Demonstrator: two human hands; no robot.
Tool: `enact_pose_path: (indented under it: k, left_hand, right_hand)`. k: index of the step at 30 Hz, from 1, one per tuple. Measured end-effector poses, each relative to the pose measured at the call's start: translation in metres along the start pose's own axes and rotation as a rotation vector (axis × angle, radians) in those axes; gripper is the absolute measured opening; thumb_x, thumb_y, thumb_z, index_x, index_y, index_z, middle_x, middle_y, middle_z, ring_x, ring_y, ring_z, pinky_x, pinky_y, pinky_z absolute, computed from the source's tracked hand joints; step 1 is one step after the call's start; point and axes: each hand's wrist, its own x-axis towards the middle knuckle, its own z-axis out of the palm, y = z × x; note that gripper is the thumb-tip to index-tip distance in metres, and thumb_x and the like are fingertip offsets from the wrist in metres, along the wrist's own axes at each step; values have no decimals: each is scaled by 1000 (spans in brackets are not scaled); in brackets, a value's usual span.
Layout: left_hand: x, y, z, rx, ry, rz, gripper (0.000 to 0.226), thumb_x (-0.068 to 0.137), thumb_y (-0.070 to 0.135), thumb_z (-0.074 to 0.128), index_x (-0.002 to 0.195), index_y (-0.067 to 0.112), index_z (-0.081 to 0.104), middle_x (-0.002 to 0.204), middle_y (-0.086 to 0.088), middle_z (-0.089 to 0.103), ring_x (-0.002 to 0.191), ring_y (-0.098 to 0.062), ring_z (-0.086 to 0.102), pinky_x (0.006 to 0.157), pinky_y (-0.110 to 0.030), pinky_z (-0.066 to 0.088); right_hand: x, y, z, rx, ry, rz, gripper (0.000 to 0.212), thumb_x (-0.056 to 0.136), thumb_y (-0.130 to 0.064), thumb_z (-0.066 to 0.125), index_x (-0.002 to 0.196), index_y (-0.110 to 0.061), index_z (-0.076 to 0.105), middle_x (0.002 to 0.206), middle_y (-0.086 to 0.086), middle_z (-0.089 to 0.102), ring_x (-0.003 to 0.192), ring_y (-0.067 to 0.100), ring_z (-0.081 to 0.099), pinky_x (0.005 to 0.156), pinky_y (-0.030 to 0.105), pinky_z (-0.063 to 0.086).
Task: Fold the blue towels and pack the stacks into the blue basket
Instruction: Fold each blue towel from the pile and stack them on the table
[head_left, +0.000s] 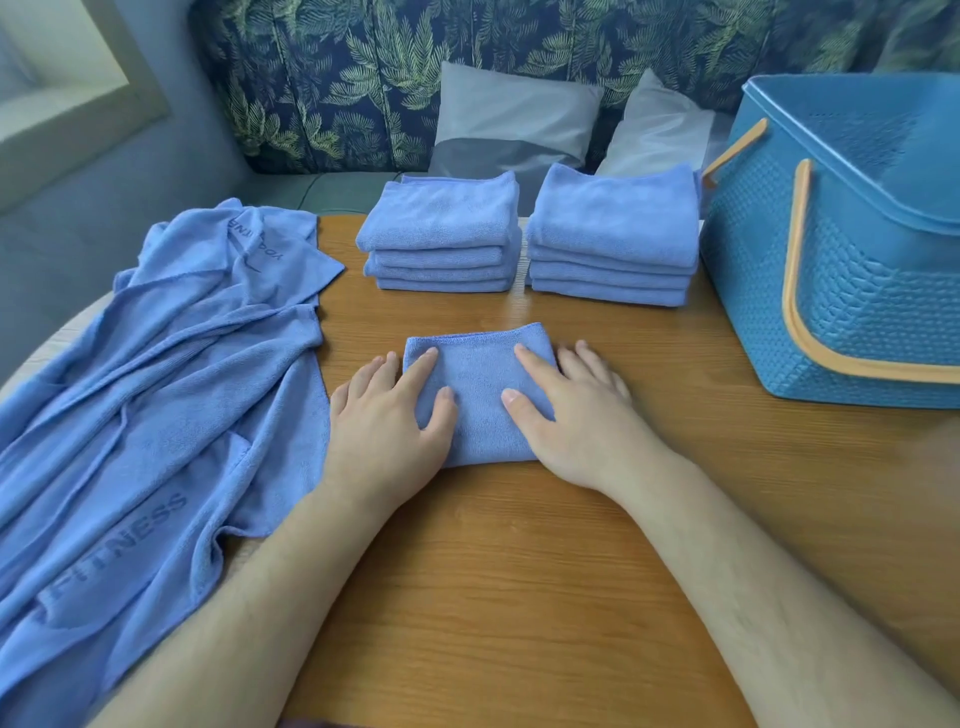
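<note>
On the wood-grain bench (519, 571), a small folded blue microfibre towel (478, 410) is pressed flat under the left hand (387, 421) and right hand (576, 415). Each grip is spread open with straight fingers and nothing is pinched, so the folds could be sprung apart or skewed if the towel is lifted unclasped. The heap of unfolded blue towels (156, 415) draped over the bench's left edge could be dragged off by the forearm, and farther back the left stack (441, 234) or right stack (613, 234) could be toppled on transfer to the blue perforated plastic basket (857, 291).
</note>
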Motion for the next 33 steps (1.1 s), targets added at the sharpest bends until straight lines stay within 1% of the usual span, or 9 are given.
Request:
enact_pose_path:
  k: [4, 7, 10, 12, 17, 20, 27, 30, 33]
  left_hand:
    - [2, -2, -1, -140, 22, 40, 51, 98, 45, 51, 145, 25, 52, 130, 6, 57, 133, -19, 44, 113, -38, 26]
    - [2, -3, -4, -233, 37, 112, 55, 93, 42, 51, 144, 20, 53, 133, 7, 54, 130, -17, 47, 112, -39, 35]
    - [2, -3, -5, -333, 84, 198, 49, 96, 27, 59, 143, 15, 54, 139, 11, 49, 132, 1, 42, 110, -11, 26]
    - [4, -3, -5, -401, 103, 212, 49, 97, 15, 63, 144, 15, 53, 141, 14, 45, 131, 13, 35, 108, -4, 22]
    - [7, -5, -3, -542, 124, 211, 57, 96, 7, 63, 149, 20, 48, 150, 8, 41, 142, -5, 36, 114, -35, 37]
    - [7, -6, -2, -568, 112, 188, 59, 96, 8, 63, 150, 23, 46, 152, 10, 39, 142, -7, 37, 110, -42, 42]
    - [3, -4, -2, -466, 139, 152, 51, 94, 18, 65, 143, 27, 55, 147, 19, 39, 132, 14, 35, 91, -9, 40]
    - [4, -6, -2, -508, 125, 147, 47, 94, 18, 65, 140, 25, 58, 144, 20, 41, 132, 13, 37, 94, -6, 37]
    - [6, -8, -2, -642, 103, 160, 44, 94, 8, 66, 136, 21, 61, 141, 20, 43, 136, 6, 38, 102, -10, 37]
  right_hand:
    - [1, -2, 0, 143, 70, -83, 62, 102, -50, 47, 158, -30, 32, 158, -3, 34, 152, 21, 18, 125, 38, 13]
    - [-1, -4, -1, 318, 120, -143, 62, 99, -36, 60, 156, -28, 37, 159, -4, 31, 148, 14, 26, 122, 28, 18]
    - [-2, -5, 0, 449, 119, -187, 64, 98, -27, 63, 156, -31, 36, 164, -8, 23, 151, 4, 20, 124, 25, 19]
    - [-2, -5, -1, 511, 133, -200, 66, 96, -23, 63, 156, -35, 36, 163, -15, 21, 149, -4, 18, 120, 18, 18]
    - [-2, -4, -3, 577, 197, -210, 70, 94, -15, 65, 155, -36, 37, 161, -16, 25, 147, -7, 22, 111, 3, 15]
    - [-1, -3, -4, 601, 201, -204, 70, 94, -12, 66, 155, -33, 39, 161, -12, 28, 148, -5, 24, 117, 11, 17]
    - [1, 1, -1, 591, 183, -184, 69, 94, -14, 66, 153, -38, 40, 158, -20, 27, 141, -19, 21, 105, -4, 14]
    - [2, 3, 0, 590, 172, -174, 68, 94, -17, 66, 153, -39, 39, 154, -25, 26, 130, -32, 16, 99, -8, 12]
    - [2, 4, -1, 588, 165, -168, 68, 94, -19, 66, 153, -38, 38, 155, -24, 27, 138, -22, 20, 104, -3, 13]
